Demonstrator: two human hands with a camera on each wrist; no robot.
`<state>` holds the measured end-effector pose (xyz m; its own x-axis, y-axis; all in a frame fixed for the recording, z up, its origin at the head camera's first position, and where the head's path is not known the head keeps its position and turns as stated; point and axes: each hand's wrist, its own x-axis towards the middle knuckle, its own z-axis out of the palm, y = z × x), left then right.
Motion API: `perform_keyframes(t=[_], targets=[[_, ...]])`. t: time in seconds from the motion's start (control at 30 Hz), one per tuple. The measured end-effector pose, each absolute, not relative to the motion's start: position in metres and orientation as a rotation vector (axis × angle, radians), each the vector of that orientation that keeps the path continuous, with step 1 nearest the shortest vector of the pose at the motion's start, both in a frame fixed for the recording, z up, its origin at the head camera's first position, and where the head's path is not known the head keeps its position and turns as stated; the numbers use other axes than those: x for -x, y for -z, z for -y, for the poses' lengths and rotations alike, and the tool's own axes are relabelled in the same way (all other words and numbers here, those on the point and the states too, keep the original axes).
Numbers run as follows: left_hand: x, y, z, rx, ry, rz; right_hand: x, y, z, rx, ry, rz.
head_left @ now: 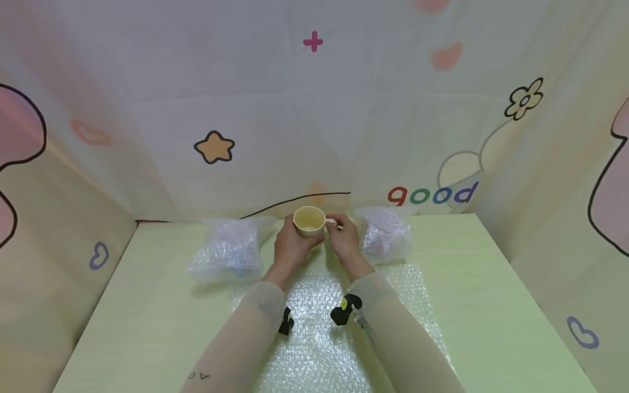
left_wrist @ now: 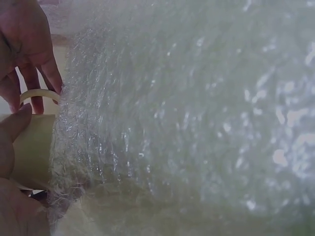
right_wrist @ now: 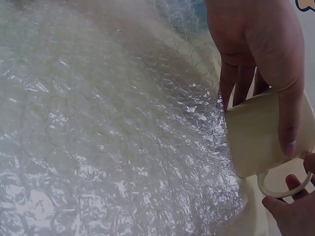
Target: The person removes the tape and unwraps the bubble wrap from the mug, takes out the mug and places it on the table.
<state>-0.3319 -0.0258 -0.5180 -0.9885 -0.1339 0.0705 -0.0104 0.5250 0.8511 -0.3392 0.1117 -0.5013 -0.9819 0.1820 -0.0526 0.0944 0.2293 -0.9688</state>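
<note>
A pale yellow mug (head_left: pixel 310 231) stands at the far end of the table, its open top showing in the head view. My left hand (head_left: pixel 291 246) grips its left side, the thumb lying across the near wall. On the right, my right hand (head_left: pixel 345 240) pinches the handle, which also shows as a loop (right_wrist: pixel 261 189) in the right wrist view. Under both forearms a sheet of bubble wrap (head_left: pixel 314 316) lies flat on the table, and its far edge comes right up to the mug's base in the left wrist view.
Two bubble-wrapped bundles flank the hands: the left bundle (head_left: pixel 231 245) and the right bundle (head_left: pixel 385 232). The pale green table (head_left: pixel 491 305) ends at a printed curtain (head_left: pixel 314 120) behind, with more curtain on both sides. Long translucent sleeves cover both forearms.
</note>
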Motion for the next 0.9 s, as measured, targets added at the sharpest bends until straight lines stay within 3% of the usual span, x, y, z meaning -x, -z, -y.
perform_keyframes(t=[0.9], targets=[[0.316,0.486,0.041,0.02,1.464,2.659,0.327,0.48,-0.121,0.134,-1.866,2.558]])
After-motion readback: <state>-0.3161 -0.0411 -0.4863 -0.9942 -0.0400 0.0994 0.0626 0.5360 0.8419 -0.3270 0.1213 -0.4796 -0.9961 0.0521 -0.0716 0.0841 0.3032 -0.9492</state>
